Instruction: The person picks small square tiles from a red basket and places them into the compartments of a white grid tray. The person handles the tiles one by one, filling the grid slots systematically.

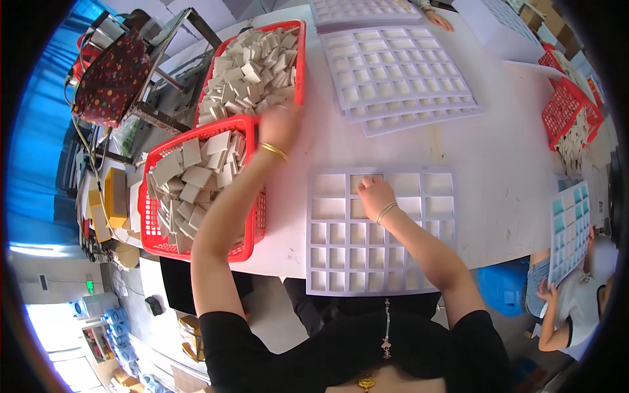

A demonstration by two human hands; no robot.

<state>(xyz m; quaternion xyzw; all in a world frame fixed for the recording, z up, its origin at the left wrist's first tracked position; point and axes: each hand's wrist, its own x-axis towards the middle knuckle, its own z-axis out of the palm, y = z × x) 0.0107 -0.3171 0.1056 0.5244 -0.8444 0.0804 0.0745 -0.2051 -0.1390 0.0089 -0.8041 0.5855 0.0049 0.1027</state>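
My right hand point(377, 198) is over a white compartment tray point(382, 292) in front of me. Its fingers are bunched, with the tips down in a larger compartment of the far row. Whatever they may hold is too small to make out. That compartment and the one below it look greyer than those around them. My left hand point(282, 126), smeared by motion, is at the near right corner of the far red basket point(301, 65), which is heaped with off-white flat tiles point(252, 69). Under my left forearm stands a second red basket point(249, 242) of larger tiles point(193, 175).
Stacked white compartment trays point(400, 72) lie farther back on the white table point(485, 164). Another person's hand point(439, 21) rests at the far edge. At right stand a red basket point(569, 111) and a person holding a tray point(570, 229). A dotted bag point(113, 78) sits left.
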